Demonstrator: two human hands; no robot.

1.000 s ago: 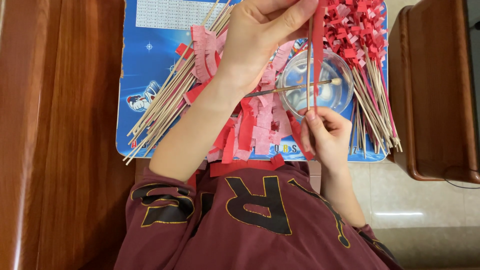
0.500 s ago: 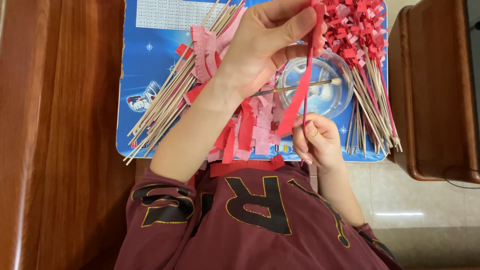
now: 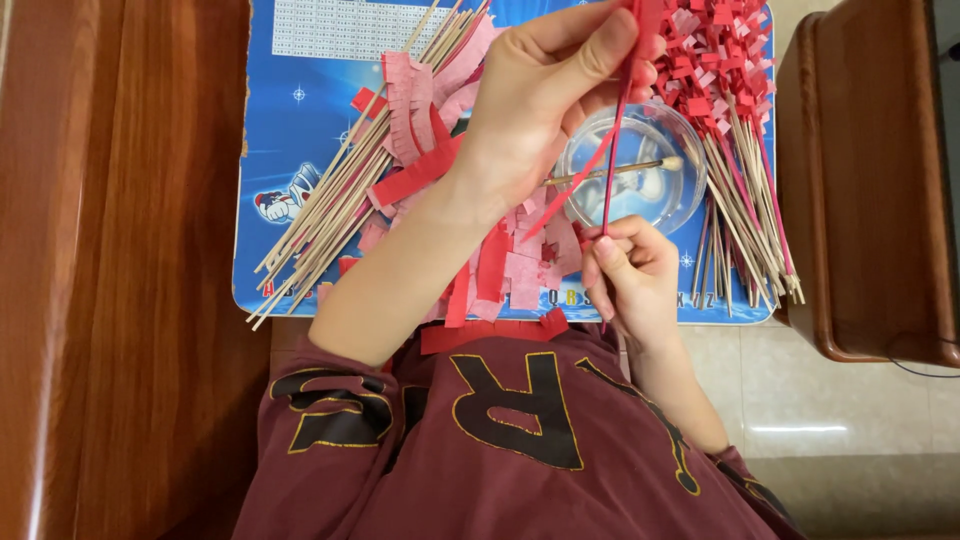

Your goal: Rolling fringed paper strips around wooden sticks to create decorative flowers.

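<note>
Far left there is dark wooden boarding (image 3: 130,300), then a blue mat (image 3: 300,130) with a fan of bare sticks (image 3: 330,210) lying slantwise across it. Beside them sits a loose heap of fringed paper strips (image 3: 420,120), pink and red. The left hand (image 3: 540,110) is raised over that heap, thumb and forefinger pressed together on the top end of a thin stick (image 3: 612,175) held nearly upright, the other fingers curled behind. A red strip (image 3: 565,200) trails off the stick at a slant, down toward the heap. Behind it a shallow glass bowl (image 3: 680,200) holds a small brush (image 3: 640,166). The right hand (image 3: 635,280) pinches the stick's lower end between fingertips — the rest folded in. Further right lies a bundle of red-topped sticks (image 3: 730,90), then a wooden cabinet (image 3: 870,180).

The weak spot, I'd say, is that hanging strip — thin paper under pull may tear, or go slack and bunch. The stick also stands right over the bowl, so a dip could knock the brush out.
</note>
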